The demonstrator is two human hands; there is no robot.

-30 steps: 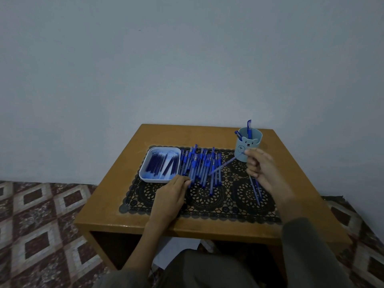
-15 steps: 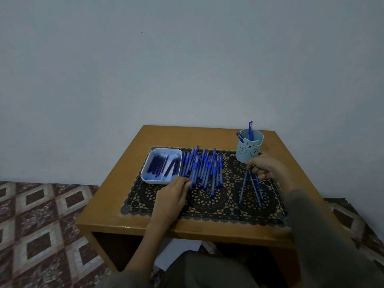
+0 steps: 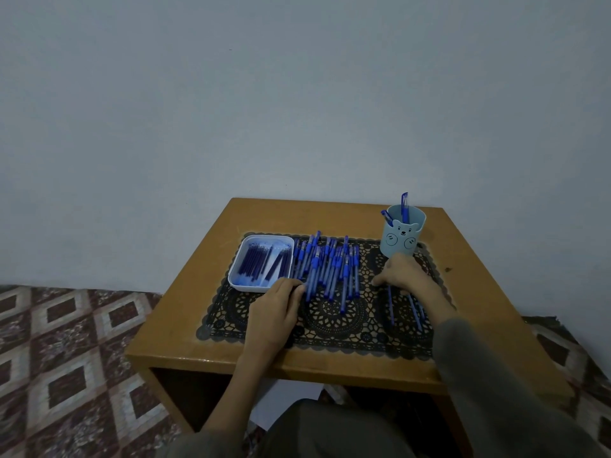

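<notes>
Early days, I judge: only two pens (image 3: 404, 206) stand in the bear cup (image 3: 400, 238) at the far right of the table (image 3: 479, 292), while the pen pile (image 3: 327, 269) waits mid-mat, the left hand (image 3: 277, 305) loosely curled against its near edge, the right hand (image 3: 401, 274) lowered onto loose pens (image 3: 390, 305), grip unclear.

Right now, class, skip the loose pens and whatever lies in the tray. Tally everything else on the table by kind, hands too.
Mat: 1
Tray: 1
Cup: 1
Pens in cup: 2
Hands: 2 (left hand, right hand)
Total: 7
</notes>
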